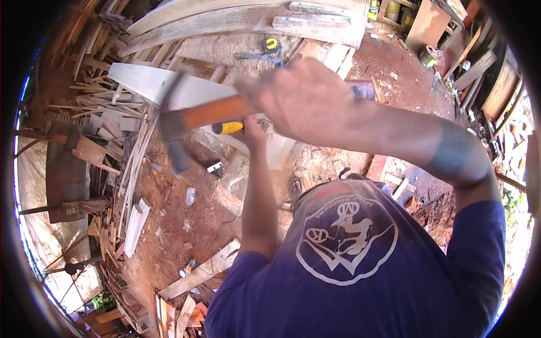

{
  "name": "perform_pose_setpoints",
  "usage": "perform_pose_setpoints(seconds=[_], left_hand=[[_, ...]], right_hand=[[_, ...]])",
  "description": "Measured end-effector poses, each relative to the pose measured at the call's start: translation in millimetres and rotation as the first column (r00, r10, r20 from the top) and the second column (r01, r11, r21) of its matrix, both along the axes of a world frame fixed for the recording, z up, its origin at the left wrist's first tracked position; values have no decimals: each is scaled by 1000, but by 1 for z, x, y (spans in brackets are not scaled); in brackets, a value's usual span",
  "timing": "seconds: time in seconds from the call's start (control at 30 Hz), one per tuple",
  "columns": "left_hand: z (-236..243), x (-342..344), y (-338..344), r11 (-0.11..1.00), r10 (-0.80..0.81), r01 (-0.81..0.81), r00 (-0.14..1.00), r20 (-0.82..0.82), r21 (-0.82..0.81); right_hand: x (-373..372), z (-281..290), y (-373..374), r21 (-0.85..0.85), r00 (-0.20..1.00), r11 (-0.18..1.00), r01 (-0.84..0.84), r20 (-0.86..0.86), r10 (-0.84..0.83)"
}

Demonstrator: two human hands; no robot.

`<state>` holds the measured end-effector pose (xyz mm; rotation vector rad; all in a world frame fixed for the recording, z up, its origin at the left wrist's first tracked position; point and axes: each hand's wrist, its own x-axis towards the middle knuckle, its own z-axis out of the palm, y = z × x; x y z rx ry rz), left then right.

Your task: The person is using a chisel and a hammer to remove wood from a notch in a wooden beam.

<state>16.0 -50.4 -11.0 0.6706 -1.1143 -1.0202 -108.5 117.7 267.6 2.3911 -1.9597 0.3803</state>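
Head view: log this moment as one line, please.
right hand: grips orange-handled hammer, raised | left hand: holds yellow-handled tool | nearby: pale board, tape measure

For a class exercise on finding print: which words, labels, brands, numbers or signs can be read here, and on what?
Wording isn't copied here.
Dark blue shirt: pale lettering along a round emblem.
Hammer: motion-blurred, no text readable.
Yellow tape measure: any marks too small to read.
Container, upper right: any print too small.
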Motion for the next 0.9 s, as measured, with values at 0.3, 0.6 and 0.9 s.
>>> perform_pose_setpoints(seconds=[0.3, 0.6, 0.9], left_hand=[[-3, 6, 0, 987, -158, 159, 987, -7, 33], [28, -11, 12, 977, -202, 203, 979, -31, 64], [36, 0, 12, 951, -23, 141, 920, 392, -276]], right_hand=[[-17, -21, -8, 10, 999, 999, 40, -25, -39], [-20, -49, -9, 76, 991, 989, 127, 35, -130], [-11, -26, -1, -369, 937, 923, 111, 348, 27]])
